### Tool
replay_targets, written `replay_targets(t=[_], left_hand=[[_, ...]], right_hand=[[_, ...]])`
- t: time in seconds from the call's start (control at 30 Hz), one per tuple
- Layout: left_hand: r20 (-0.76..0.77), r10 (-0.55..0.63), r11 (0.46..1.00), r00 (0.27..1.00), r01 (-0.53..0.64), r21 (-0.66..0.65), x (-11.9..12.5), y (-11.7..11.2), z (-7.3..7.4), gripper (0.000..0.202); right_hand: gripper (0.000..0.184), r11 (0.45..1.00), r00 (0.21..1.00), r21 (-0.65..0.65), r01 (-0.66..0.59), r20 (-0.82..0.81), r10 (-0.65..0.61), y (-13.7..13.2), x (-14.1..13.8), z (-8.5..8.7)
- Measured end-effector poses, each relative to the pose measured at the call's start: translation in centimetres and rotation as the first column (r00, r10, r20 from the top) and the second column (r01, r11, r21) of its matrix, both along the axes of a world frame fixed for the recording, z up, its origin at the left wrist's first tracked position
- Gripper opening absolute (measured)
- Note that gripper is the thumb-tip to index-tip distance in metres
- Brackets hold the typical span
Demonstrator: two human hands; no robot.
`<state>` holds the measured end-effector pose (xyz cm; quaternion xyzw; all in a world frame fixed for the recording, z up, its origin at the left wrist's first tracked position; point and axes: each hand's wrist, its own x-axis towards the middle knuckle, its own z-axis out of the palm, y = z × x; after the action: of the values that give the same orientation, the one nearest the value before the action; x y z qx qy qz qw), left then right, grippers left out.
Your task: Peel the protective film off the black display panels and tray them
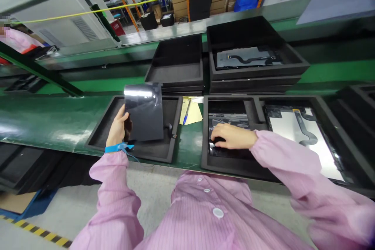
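My left hand [118, 127] grips the left edge of a dark glossy panel [144, 112] and holds it upright above a shallow black foam tray [99, 131]. A blue strap circles that wrist. My right hand [231, 136] lies palm down in the left compartment of a second black tray [205, 133], its fingers curled onto a dark part [225, 119] with black cables. What the fingertips pinch, if anything, is hidden. The right compartment holds a pale panel [295, 129] with a black flex cable across it.
Both trays sit on a green conveyor belt [43, 117]. A yellow paper and blue pen [189, 111] lie between them. Stacks of black trays [252, 68] stand behind, one holding a part. More trays sit at the right edge [357, 105]. A person's pink sleeve [17, 41] shows far left.
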<state>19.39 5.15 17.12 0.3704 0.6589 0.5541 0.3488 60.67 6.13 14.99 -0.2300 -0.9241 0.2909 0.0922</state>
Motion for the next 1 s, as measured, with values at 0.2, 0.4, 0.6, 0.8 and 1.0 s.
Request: replay_targets(t=[0.2, 0.4, 0.6, 0.8, 1.0], left_hand=[[-0.040, -0.046, 0.987, 0.998, 0.039, -0.159, -2.4, 0.9, -2.8, 0.044], [-0.133, 0.101, 0.979, 0.986, -0.075, 0.189, -2.3, 2.4, 1.2, 0.053], [-0.201, 0.159, 0.947, 0.967, -0.092, 0.307, -0.3, 4.0, 2.1, 0.058], [-0.264, -0.026, 0.999, 0.964, 0.015, -0.043, -0.1, 2.1, -2.5, 0.039], [-0.444, -0.132, 0.989, 0.886, 0.090, -0.114, 4.6, -1.3, 0.8, 0.051]], right_hand=[[0.029, 0.974, 0.986, 0.155, -0.167, 0.051, 0.161, -3.3, 0.7, -3.9], [0.034, 0.951, 0.987, 0.267, -0.158, 0.023, 0.158, -3.7, 1.7, -5.8], [0.035, 0.932, 0.989, 0.333, -0.142, -0.001, 0.151, -3.7, 1.5, -6.9], [0.032, 0.909, 0.982, 0.391, -0.145, -0.056, 0.181, -2.9, 0.5, -7.6], [0.030, 0.910, 0.971, 0.369, -0.189, -0.068, 0.229, -1.8, -0.5, -6.6]])
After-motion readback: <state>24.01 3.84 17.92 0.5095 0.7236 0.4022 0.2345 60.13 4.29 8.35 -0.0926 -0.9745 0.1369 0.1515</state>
